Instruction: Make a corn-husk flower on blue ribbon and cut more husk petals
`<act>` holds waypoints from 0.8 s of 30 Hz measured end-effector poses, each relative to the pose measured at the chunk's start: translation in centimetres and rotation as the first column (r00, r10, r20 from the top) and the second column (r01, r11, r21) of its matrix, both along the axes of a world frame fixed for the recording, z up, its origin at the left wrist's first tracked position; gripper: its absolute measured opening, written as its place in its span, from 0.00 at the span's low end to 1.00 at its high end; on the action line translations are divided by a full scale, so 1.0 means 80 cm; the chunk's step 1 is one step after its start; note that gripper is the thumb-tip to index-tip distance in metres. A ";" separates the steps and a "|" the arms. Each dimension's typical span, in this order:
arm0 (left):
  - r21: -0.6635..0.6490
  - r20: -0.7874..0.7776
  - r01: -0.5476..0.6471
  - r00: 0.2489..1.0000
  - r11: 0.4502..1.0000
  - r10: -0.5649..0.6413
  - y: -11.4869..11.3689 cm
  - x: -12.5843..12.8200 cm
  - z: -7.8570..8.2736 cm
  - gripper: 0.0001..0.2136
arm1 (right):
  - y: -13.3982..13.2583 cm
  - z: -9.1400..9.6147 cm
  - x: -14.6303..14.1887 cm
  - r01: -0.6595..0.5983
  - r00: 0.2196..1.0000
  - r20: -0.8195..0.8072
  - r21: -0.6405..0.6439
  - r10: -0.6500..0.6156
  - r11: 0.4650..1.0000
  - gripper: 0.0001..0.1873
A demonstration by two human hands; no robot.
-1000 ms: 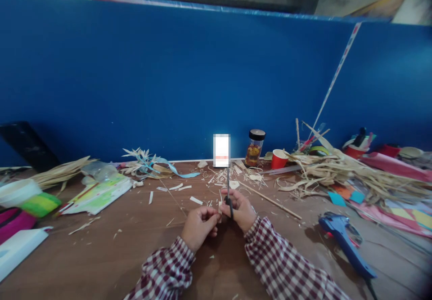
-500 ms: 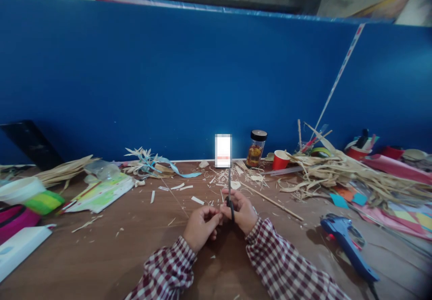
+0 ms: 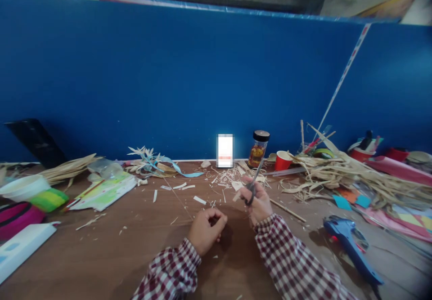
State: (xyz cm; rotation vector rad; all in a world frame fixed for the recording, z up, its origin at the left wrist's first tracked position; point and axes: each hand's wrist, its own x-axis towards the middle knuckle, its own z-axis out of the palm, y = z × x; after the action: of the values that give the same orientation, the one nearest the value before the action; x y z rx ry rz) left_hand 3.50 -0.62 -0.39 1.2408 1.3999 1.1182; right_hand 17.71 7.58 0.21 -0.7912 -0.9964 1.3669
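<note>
My right hand is raised over the table with a pair of scissors in it. Their dark handles sit among my fingers, and the blades point up and away toward the jar. A small pale scrap shows at the fingertips of this hand. Lower and to the left, my left hand is closed, thumb against curled fingers. Whatever it may hold is hidden. Pale shavings and clippings lie scattered on the wood beyond both hands.
A lidded jar and a red paper cup stand by the blue partition. Dried husk strips pile up at right, behind a blue glue gun. A thin stick lies near my right sleeve. At left is a white power strip.
My hands have come apart. The right one has moved right with the scissors, which now tilt to the right. My left hand stays almost in place.
</note>
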 end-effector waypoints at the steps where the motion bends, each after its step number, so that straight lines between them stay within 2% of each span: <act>1: 0.036 -0.011 -0.023 1.000 0.999 0.023 -0.001 0.000 0.003 0.13 | 0.004 -0.001 0.002 0.031 1.000 0.004 -0.018 -0.031 0.999 0.27; 3: 0.138 -0.020 -0.092 0.995 0.986 0.095 -0.004 0.000 0.010 0.16 | 0.006 -0.004 0.003 0.015 0.999 0.033 -0.034 -0.014 0.999 0.27; 6: 0.317 0.026 -0.198 0.979 0.928 0.201 -0.007 -0.003 0.021 0.24 | -0.002 -0.006 -0.002 -0.096 0.990 0.106 0.011 0.094 0.995 0.28; 7: 0.338 0.035 -0.217 0.975 0.916 0.218 -0.007 -0.004 0.023 0.23 | -0.006 -0.006 -0.004 -0.136 0.982 0.138 0.037 0.130 0.990 0.29; 10: 0.284 -0.014 -0.261 0.961 0.923 0.276 -0.007 -0.007 0.025 0.14 | -0.021 -0.003 -0.011 -0.233 0.950 0.235 0.092 0.206 0.968 0.29; 12: 0.259 -0.044 -0.274 0.955 0.926 0.294 -0.005 -0.008 0.023 0.15 | -0.027 -0.001 -0.014 -0.264 0.934 0.278 0.107 0.226 0.958 0.28; 15: 0.248 -0.020 -0.183 0.981 0.951 0.194 -0.002 -0.007 0.016 0.16 | -0.031 0.002 -0.016 -0.273 0.925 0.308 0.132 0.223 0.953 0.28; 18: 0.218 -0.027 -0.075 0.996 0.973 0.083 0.000 -0.005 0.007 0.12 | -0.031 0.004 -0.016 -0.268 0.923 0.320 0.139 0.212 0.954 0.27; 24: 0.212 -0.110 -0.043 0.992 0.976 0.067 0.001 -0.006 -0.005 0.12 | -0.031 0.006 -0.016 -0.259 0.924 0.321 0.126 0.208 0.958 0.27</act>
State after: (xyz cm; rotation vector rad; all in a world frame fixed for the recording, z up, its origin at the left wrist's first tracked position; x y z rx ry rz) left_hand 3.05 -0.50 -0.77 1.4445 1.4391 1.2751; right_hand 16.45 5.13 0.69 -0.7893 -1.4693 1.3649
